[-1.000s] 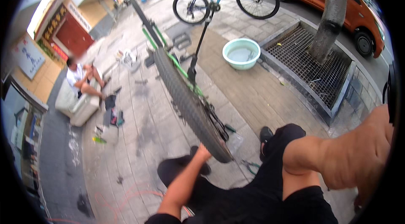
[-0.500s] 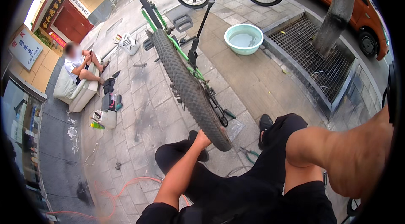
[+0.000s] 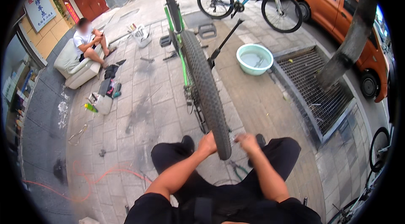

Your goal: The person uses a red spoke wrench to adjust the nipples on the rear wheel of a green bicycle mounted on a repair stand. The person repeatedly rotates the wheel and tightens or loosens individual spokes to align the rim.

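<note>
A green bicycle (image 3: pixel 184 68) stands upside down in front of me, its knobby black tyre (image 3: pixel 206 85) pointing toward my lap. My left hand (image 3: pixel 207 144) is closed at the left side of the wheel, low down near the hub area. The tyre partly covers its fingers, and what they hold is hidden. To the right of the wheel is my right hand (image 3: pixel 247 143), apart from the tyre and smeared by motion; its grip is unclear. On the paving between my feet lie green-handled pliers (image 3: pixel 239 171).
A pale green water basin (image 3: pixel 255 58) sits beside a metal tree grate (image 3: pixel 314 91). Another bicycle (image 3: pixel 249 0) and an orange car (image 3: pixel 337 17) are beyond. At left are a seated person (image 3: pixel 89 42), a tool container (image 3: pixel 102 102) and an orange hose (image 3: pixel 101 177).
My right arm has swung down from the right edge to beside the wheel. The left hand stays at the wheel. The view has shifted, so the scene sits differently.
</note>
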`<control>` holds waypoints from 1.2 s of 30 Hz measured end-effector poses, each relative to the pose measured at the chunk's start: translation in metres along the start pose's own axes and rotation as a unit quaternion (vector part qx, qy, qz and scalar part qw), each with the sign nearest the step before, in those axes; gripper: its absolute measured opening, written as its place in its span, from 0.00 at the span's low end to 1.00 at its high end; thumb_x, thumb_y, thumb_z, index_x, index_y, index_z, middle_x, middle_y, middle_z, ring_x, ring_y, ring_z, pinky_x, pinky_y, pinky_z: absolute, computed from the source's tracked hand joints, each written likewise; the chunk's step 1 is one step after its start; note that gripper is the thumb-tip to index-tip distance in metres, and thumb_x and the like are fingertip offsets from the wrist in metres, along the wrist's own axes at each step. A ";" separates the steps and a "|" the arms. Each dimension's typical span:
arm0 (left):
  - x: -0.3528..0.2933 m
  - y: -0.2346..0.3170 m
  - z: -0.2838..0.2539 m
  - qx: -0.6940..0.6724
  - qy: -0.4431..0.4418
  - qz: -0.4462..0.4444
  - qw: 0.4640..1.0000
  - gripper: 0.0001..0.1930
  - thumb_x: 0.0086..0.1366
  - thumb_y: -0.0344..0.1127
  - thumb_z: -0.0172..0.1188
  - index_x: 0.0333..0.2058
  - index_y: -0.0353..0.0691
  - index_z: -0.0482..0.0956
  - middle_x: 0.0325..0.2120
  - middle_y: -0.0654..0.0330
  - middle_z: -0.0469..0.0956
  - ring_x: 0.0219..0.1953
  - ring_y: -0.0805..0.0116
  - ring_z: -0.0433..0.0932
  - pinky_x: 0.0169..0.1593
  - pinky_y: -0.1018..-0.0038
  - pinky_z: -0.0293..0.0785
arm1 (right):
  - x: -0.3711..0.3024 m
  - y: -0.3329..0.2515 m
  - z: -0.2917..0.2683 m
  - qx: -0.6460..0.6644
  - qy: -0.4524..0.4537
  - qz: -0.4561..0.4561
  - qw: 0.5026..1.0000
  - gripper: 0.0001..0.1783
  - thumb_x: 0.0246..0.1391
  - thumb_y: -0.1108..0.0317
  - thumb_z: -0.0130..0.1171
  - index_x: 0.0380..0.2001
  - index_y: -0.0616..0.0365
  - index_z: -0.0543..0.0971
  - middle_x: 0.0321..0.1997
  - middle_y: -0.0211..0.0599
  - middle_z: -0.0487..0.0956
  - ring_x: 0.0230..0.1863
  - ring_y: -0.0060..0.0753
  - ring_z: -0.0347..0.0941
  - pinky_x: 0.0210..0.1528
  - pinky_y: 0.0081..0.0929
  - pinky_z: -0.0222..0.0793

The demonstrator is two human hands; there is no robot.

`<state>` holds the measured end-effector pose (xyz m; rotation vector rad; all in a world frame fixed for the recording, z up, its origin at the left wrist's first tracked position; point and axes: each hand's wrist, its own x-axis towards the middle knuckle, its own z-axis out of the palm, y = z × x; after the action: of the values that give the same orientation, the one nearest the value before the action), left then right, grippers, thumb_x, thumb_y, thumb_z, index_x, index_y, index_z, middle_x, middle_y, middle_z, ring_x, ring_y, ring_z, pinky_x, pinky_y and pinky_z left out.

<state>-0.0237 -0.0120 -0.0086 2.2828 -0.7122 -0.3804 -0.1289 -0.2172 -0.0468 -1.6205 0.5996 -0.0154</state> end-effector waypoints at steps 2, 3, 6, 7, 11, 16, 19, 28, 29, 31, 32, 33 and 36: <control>0.002 -0.009 0.003 0.036 0.027 0.024 0.999 0.24 0.66 0.57 0.62 0.41 0.39 0.85 0.38 0.48 0.85 0.44 0.44 0.83 0.47 0.58 0.78 | -0.021 -0.011 0.033 0.070 -0.088 0.085 0.990 0.15 0.62 0.65 0.60 0.47 0.61 0.86 0.39 0.31 0.86 0.35 0.24 0.78 0.39 0.25 0.72; 0.007 -0.003 0.003 0.037 0.000 0.038 0.999 0.23 0.66 0.56 0.62 0.41 0.39 0.85 0.38 0.48 0.85 0.44 0.46 0.83 0.47 0.59 0.78 | -0.009 0.020 0.045 0.153 -0.093 0.090 0.980 0.15 0.64 0.68 0.60 0.51 0.64 0.83 0.42 0.31 0.86 0.39 0.22 0.79 0.41 0.25 0.74; 0.004 0.003 -0.003 -0.055 -0.031 0.003 0.998 0.18 0.66 0.47 0.68 0.44 0.38 0.84 0.37 0.56 0.86 0.41 0.62 0.85 0.46 0.67 0.80 | -0.007 0.020 0.050 0.225 -0.112 0.095 0.963 0.18 0.63 0.64 0.62 0.50 0.66 0.84 0.44 0.34 0.86 0.43 0.25 0.79 0.50 0.28 0.72; 0.004 -0.005 0.003 -0.087 -0.026 0.012 0.996 0.16 0.66 0.44 0.69 0.44 0.37 0.84 0.37 0.58 0.86 0.40 0.65 0.84 0.46 0.69 0.80 | -0.007 0.017 0.057 0.207 -0.108 0.078 0.969 0.17 0.64 0.65 0.61 0.50 0.65 0.84 0.44 0.33 0.86 0.43 0.25 0.79 0.49 0.28 0.70; 0.007 -0.028 0.017 -0.148 -0.038 0.020 0.988 0.16 0.66 0.38 0.70 0.47 0.34 0.82 0.38 0.60 0.86 0.39 0.71 0.83 0.45 0.71 0.81 | -0.007 0.000 0.061 0.232 -0.112 0.093 0.962 0.14 0.61 0.67 0.60 0.45 0.64 0.85 0.40 0.32 0.85 0.40 0.26 0.77 0.46 0.26 0.68; 0.011 -0.021 0.015 -0.285 -0.097 -0.040 0.953 0.21 0.64 0.36 0.71 0.52 0.30 0.79 0.41 0.57 0.85 0.42 0.69 0.83 0.48 0.68 0.81 | -0.010 0.012 0.055 0.337 -0.122 0.092 0.929 0.10 0.57 0.69 0.61 0.38 0.62 0.86 0.37 0.33 0.84 0.39 0.27 0.77 0.44 0.28 0.68; 0.014 -0.014 -0.008 -0.370 -0.200 -0.084 0.903 0.26 0.61 0.31 0.73 0.56 0.28 0.77 0.46 0.55 0.84 0.47 0.68 0.83 0.52 0.68 0.80 | -0.012 -0.001 0.054 0.272 -0.114 0.111 0.949 0.13 0.57 0.70 0.60 0.43 0.64 0.85 0.40 0.34 0.85 0.41 0.27 0.78 0.46 0.27 0.69; 0.022 -0.015 -0.036 -0.336 -0.246 -0.086 0.905 0.20 0.58 0.28 0.74 0.49 0.32 0.84 0.44 0.56 0.85 0.45 0.66 0.83 0.49 0.69 0.80 | -0.006 -0.008 0.056 0.257 -0.151 0.104 0.949 0.24 0.56 0.74 0.60 0.57 0.68 0.79 0.49 0.34 0.84 0.49 0.27 0.78 0.53 0.25 0.70; 0.019 -0.008 -0.034 -0.295 -0.193 -0.067 0.934 0.16 0.58 0.38 0.75 0.41 0.33 0.86 0.37 0.56 0.86 0.40 0.66 0.82 0.44 0.67 0.79 | -0.007 -0.004 0.052 0.228 -0.150 0.104 0.956 0.23 0.57 0.74 0.60 0.57 0.67 0.79 0.51 0.33 0.83 0.50 0.25 0.77 0.55 0.25 0.70; 0.012 0.005 -0.025 -0.145 -0.109 -0.054 0.982 0.20 0.58 0.45 0.76 0.39 0.33 0.85 0.36 0.55 0.86 0.39 0.64 0.82 0.44 0.65 0.79 | -0.012 -0.003 0.047 0.281 -0.174 0.098 0.939 0.21 0.58 0.74 0.60 0.55 0.66 0.79 0.52 0.33 0.83 0.51 0.24 0.77 0.55 0.24 0.70; 0.010 0.009 -0.023 -0.069 -0.067 -0.047 0.994 0.22 0.58 0.48 0.76 0.37 0.33 0.85 0.35 0.55 0.86 0.39 0.64 0.82 0.44 0.64 0.78 | -0.014 -0.003 0.045 0.307 -0.185 0.096 0.929 0.20 0.58 0.74 0.60 0.55 0.66 0.79 0.52 0.33 0.83 0.51 0.24 0.77 0.55 0.24 0.70; 0.010 0.014 -0.024 -0.058 -0.090 -0.085 0.991 0.22 0.54 0.55 0.69 0.43 0.47 0.87 0.44 0.46 0.84 0.49 0.43 0.81 0.51 0.57 0.78 | -0.015 -0.001 0.044 0.304 -0.179 0.085 0.932 0.21 0.59 0.75 0.59 0.55 0.66 0.79 0.52 0.34 0.83 0.51 0.25 0.77 0.54 0.24 0.70; 0.013 0.007 -0.016 -0.011 -0.077 -0.054 0.995 0.20 0.59 0.50 0.68 0.42 0.40 0.85 0.38 0.49 0.86 0.43 0.50 0.85 0.46 0.61 0.79 | -0.016 0.000 0.051 0.314 -0.168 0.079 0.931 0.22 0.59 0.76 0.58 0.58 0.66 0.76 0.51 0.36 0.83 0.49 0.26 0.79 0.53 0.24 0.72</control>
<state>-0.0085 -0.0152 0.0068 2.2957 -0.6586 -0.6185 -0.1242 -0.1638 -0.0495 -0.9203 0.3992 0.1720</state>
